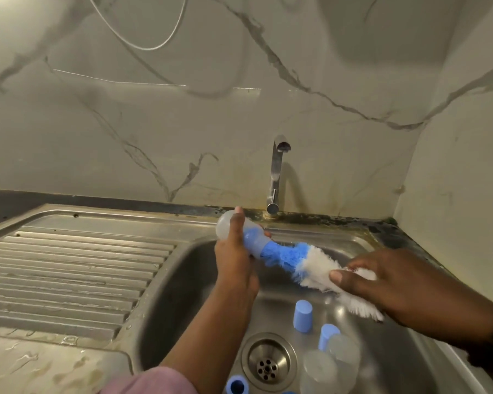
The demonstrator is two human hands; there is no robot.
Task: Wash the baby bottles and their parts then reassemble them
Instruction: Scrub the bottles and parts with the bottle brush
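Head view: my left hand (234, 251) has its fingers wrapped round a clear baby bottle (241, 233), held on its side over the sink (353, 243), presumably so my right hand (396, 282), fingers gripping the bristled end of the blue-and-white bottle brush (302, 263), can work it through the mouth. Two blue caps (303, 315), a blue ring (237, 385) and clear bottles (329, 368) lie beside the drain (269, 362), seemingly awaiting washing; the tap (276, 177) appears dry.

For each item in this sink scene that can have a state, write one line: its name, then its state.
Bottle: held sideways in left hand, brush tip inside.
Brush: gripped by right hand.
Tap: no water running.
Drain: unplugged.
Blue caps: standing in sink.
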